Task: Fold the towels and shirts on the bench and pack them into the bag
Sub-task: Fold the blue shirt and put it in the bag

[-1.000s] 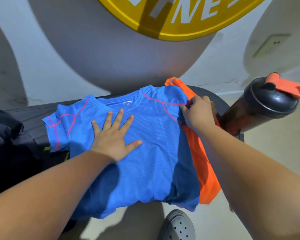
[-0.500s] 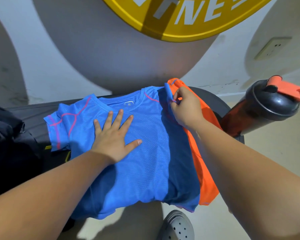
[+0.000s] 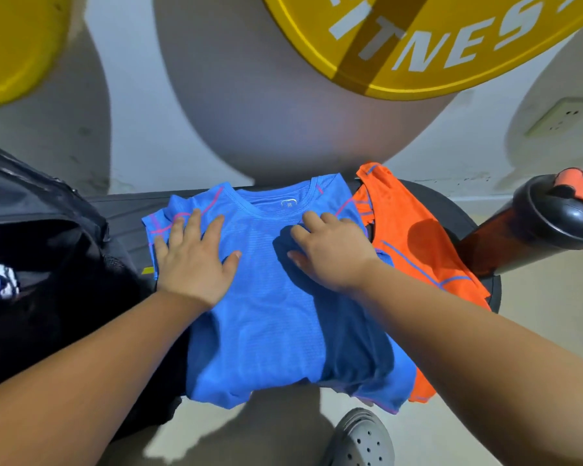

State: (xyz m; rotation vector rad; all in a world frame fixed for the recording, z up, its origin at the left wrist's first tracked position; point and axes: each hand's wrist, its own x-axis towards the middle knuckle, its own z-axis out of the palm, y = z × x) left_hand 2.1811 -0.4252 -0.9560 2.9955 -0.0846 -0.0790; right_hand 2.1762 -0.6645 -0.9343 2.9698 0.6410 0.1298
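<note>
Nearest the camera, a grey perforated clog [image 3: 362, 438] is standing on the pale floor [image 3: 535, 334] just past the bench's near edge, and bare floor is lying open to the right of it. Both forearms are reaching forward over that edge.

The blue shirt [image 3: 266, 331] is lying face up across the black bench [image 3: 128, 213], its hem hanging slightly over the near edge and its right side doubled inward into a darker folded strip. The left hand [image 3: 196, 264] is pressing flat on the shirt's left chest, fingers spread and released, fingertips touching the left sleeve seam. The right hand [image 3: 330, 250] is resting palm down on the folded-in right part near the collar, fingers loosely curled against the cloth; whether they are pinching any fabric cannot be told.

Just beside the blue shirt on the right, an orange shirt [image 3: 414, 237] is lying partly under it, spilling over the bench's rounded right end. Beyond that end a dark shaker bottle [image 3: 532, 237] with an orange flip cap is leaning in from the right, close to the orange cloth.

On the left, the black bag [image 3: 41, 250] is sitting open against the bench, something white and blue showing inside.

Farthest away, the wall [image 3: 132, 95] is carrying a yellow disc [image 3: 418, 62] with white lettering and a power socket [image 3: 562, 116].
</note>
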